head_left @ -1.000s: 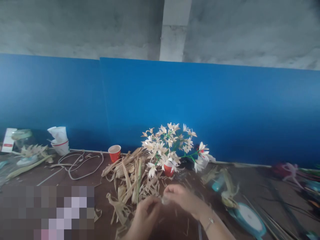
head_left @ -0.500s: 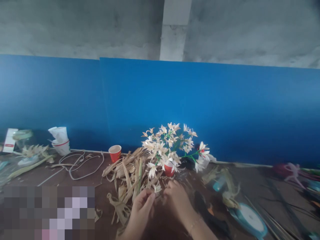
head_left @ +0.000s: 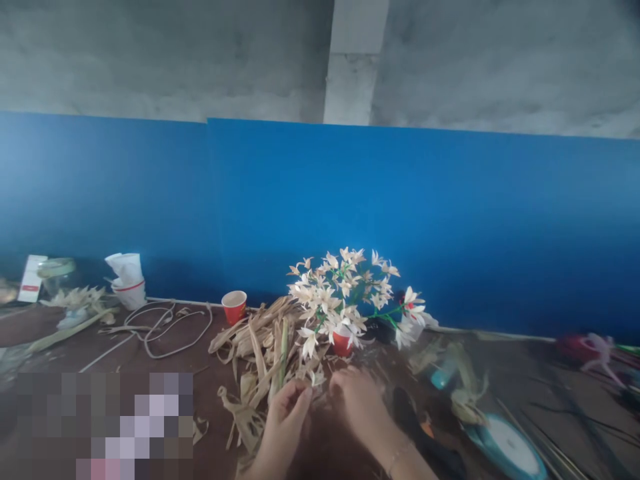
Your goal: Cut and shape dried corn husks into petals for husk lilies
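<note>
My left hand is closed in a pinch, with a small cream flower of dry husk petals at its fingertips. Close by on the right, my right hand has its fingers curled together, somewhat blurred; anything between them is hidden. Just beyond both hands stands a red paper cup full of cream husk flowers on green stems. A heap of dry corn husks lies to the left of the flowers, reaching close to my left hand.
Another red paper cup stands behind the husks. A white cable loops left of it, near a white cup with tissue inside. At right lie a ribbon spool, a dark tool-like object and husk scraps. A blue partition rises behind.
The view has shifted slightly, so the things appear a little farther right. Both hands stay close together, the left still pinching the small flower; the right has moved only slightly.
</note>
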`<state>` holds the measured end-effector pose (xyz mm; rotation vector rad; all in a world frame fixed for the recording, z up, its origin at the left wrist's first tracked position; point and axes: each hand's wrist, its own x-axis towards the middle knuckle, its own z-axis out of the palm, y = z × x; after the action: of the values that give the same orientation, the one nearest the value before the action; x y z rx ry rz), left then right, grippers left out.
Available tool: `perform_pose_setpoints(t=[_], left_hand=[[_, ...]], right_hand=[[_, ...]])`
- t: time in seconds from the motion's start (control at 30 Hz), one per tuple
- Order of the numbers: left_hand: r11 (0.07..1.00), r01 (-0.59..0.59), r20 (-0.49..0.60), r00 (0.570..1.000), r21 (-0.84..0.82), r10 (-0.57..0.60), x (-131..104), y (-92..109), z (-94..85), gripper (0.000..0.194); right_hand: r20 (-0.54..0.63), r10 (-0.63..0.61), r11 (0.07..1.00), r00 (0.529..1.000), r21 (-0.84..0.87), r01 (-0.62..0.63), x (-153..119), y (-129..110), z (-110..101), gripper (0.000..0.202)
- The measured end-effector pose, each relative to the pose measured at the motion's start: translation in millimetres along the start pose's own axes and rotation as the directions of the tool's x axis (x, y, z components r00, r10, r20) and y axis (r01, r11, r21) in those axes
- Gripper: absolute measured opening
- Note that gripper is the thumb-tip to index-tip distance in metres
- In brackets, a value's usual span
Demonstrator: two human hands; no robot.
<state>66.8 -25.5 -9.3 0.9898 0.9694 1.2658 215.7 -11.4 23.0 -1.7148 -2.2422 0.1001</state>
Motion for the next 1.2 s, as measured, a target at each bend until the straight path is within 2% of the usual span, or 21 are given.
perform_pose_setpoints(t=[0.13,0.27,0.37,0.5,0.63,0.87,1.07,1.2], left_hand=[[1.0,0.004,-0.038,0.999,0.025,-0.003,2.0,-2.7,-1.2,0.046],[0.999,0.01,-0.06,0.998,0.051,-0.006,3.5,-5.8,-2.9,0.045],[0.995,-0.005,-0.066,0.998,0.102,0.012,4.0,-6.3,-4.3,0.043],[0.983,-0.06,-0.05,0.996,0.173,0.069,3.6,-7.0,-6.0,0.04],[0.979,-0.091,-0.053,0.993,0.182,0.102,2.5,-7.9,-5.9,0.039],[0.975,-0.104,-0.042,0.993,0.196,0.115,0.7,-5.6,-4.0,0.035],[0.955,-0.147,-0.022,0.987,0.256,0.158,-0.4,-1.7,-2.9,0.026],[0.95,-0.149,-0.005,0.988,0.275,0.156,-3.5,2.4,-0.6,0.024]], right_hand=[[-0.072,0.091,0.957,0.993,0.283,-0.067,-8.7,-2.2,-13.7,0.021],[-0.072,0.081,0.894,0.994,0.446,-0.041,-12.4,-4.7,-15.7,0.019],[-0.119,0.028,0.858,0.992,0.512,0.037,-15.0,-10.0,-15.9,0.019],[-0.269,-0.027,0.879,0.963,0.451,0.151,-18.2,-18.4,-10.9,0.018],[-0.368,-0.061,0.925,0.928,0.328,0.192,-18.3,-23.9,-2.6,0.016],[-0.43,-0.1,0.95,0.897,0.228,0.215,-17.3,-26.7,0.0,0.016],[-0.397,-0.079,0.963,0.914,0.205,0.173,-17.8,-28.0,0.7,0.016],[-0.41,-0.082,0.965,0.908,0.197,0.176,-18.0,-28.2,1.4,0.016]])
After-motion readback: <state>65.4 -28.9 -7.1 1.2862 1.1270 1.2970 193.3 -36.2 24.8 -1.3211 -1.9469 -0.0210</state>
